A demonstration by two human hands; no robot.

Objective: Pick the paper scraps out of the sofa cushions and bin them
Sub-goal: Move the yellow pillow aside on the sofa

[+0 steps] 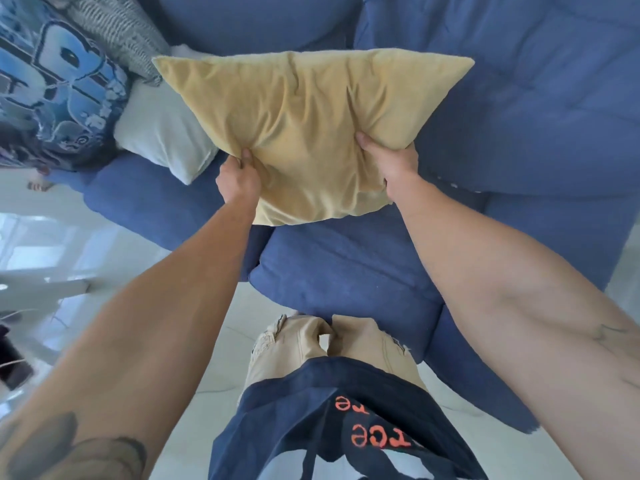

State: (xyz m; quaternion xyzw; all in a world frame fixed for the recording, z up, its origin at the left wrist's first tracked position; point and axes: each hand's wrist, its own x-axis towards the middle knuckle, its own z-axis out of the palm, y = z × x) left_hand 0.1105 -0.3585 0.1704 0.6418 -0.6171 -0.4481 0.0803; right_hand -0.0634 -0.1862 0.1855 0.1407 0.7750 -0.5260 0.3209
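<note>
Both hands hold 1 yellow cushion [304,133] up over the blue sofa [519,109]; the left hand [237,180] grips its lower left edge, thumb pressed into the fabric on top and the other fingers tucked out of sight beneath; the right hand [391,164] clamps the lower right edge the same way, thumb on top, fingers hidden behind; neither hand is spread, both are closed tight on the fabric. The cushion is tipped, its near corner hanging toward the person and its long top edge running left to right across the seat.

The paper scraps, the things this task is about, are not visible anywhere here; the seat cushion [346,268] below the lifted one shows only bare blue cloth, and the part directly under the yellow cushion is hidden; my guess is that any scraps lie there or in the seam between the seat cushions, but the view is too blocked to tell. No bin is in view either.

So the relation that matters is down and forward from both grips; the covered patch sits straight beneath the cushion, about equally close to each hand. The likely next need is to shift the cushion aside, perhaps left toward the white pillow [162,140] and the printed blue pillow [59,77], which would free 1 hand to reach down.
</note>
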